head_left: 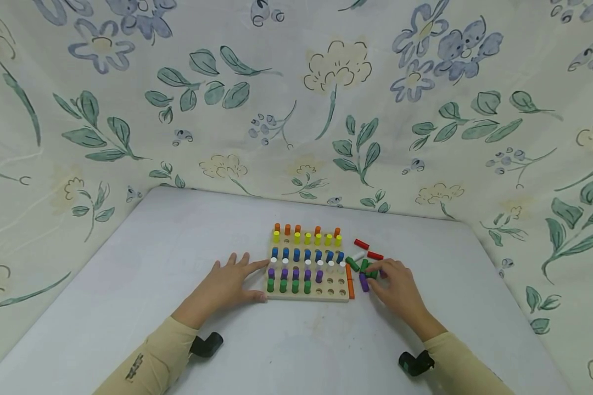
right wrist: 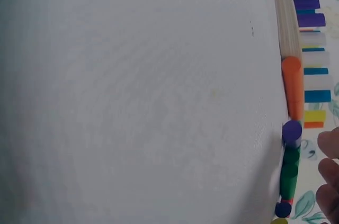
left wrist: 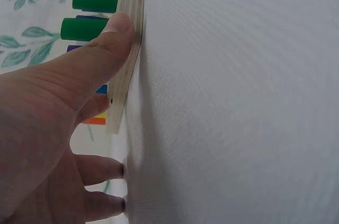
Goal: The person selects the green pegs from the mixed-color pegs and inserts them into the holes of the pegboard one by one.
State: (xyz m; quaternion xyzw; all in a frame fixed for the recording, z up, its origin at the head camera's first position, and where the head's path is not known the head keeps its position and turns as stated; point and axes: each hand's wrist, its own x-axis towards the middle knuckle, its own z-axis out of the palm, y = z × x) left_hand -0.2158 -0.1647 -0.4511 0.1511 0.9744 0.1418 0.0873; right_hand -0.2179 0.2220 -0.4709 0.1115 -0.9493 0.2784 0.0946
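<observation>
A wooden peg board [head_left: 307, 299] stands on the table with rows of coloured pegs upright in it. My left hand [head_left: 229, 282] is spread at its left side, thumb and index finger touching the edge; in the left wrist view the thumb [left wrist: 100, 44] lies against the wood beside green pegs [left wrist: 95, 1]. Right of the board, my right hand [head_left: 397, 285] hovers with bent fingers over loose green pegs [head_left: 352, 264] and a purple peg [head_left: 364, 282]. The right wrist view shows its fingertips [right wrist: 329, 171] apart from the pegs, nothing visible between them.
Orange pegs [head_left: 350, 282] lie along the board's right edge. Two red pegs [head_left: 361, 244] and a white peg [head_left: 358, 256] rest behind the green ones. The front right of the board has bare holes [head_left: 330, 292]. Floral cloth [head_left: 296, 109] hangs behind the white table [head_left: 296, 351].
</observation>
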